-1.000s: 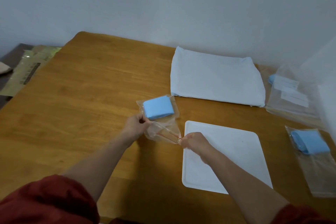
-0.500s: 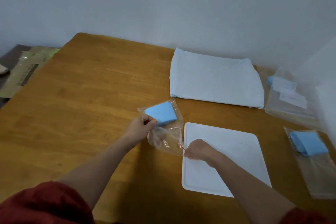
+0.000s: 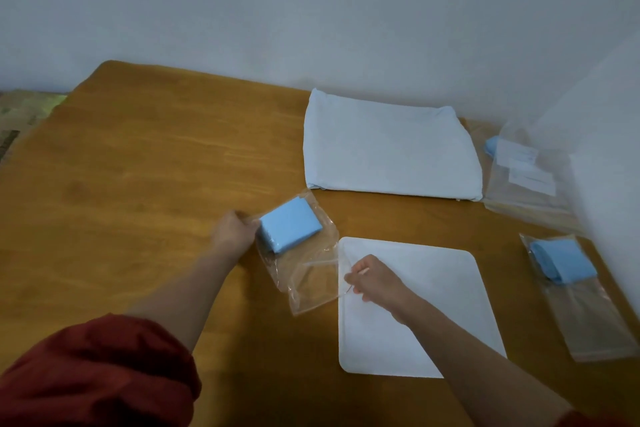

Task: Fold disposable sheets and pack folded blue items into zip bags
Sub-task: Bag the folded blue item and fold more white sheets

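Hands at opposite ends of a clear zip bag (image 3: pixel 308 288) mark the sealing step of a packing job on a wooden table (image 3: pixel 138 156). At centre frame the left hand (image 3: pixel 235 230) grips the bag's far end, fingers curled on the plastic just beside the folded blue item (image 3: pixel 289 229) already inside it. Lower and to the right, the right hand (image 3: pixel 375 282) pinches the thin strip at the bag's mouth, over the left edge of a white tray (image 3: pixel 433 322). The two hands are well apart, with the bag lying between them. Whether the zip is pressed closed along its whole run cannot be told through the glare on the plastic.

Folding appears done for this piece, and its packing is judged nearly finished. The next move likely calls for a firm pinch run along the strip while the left hand holds the film taut, then for setting the bag aside.

A packed bag (image 3: pixel 588 315) lies at the right of the frame and another bag (image 3: pixel 519 184) with white labels at upper right. A stack of folded white sheets (image 3: pixel 388 149) sits above centre.
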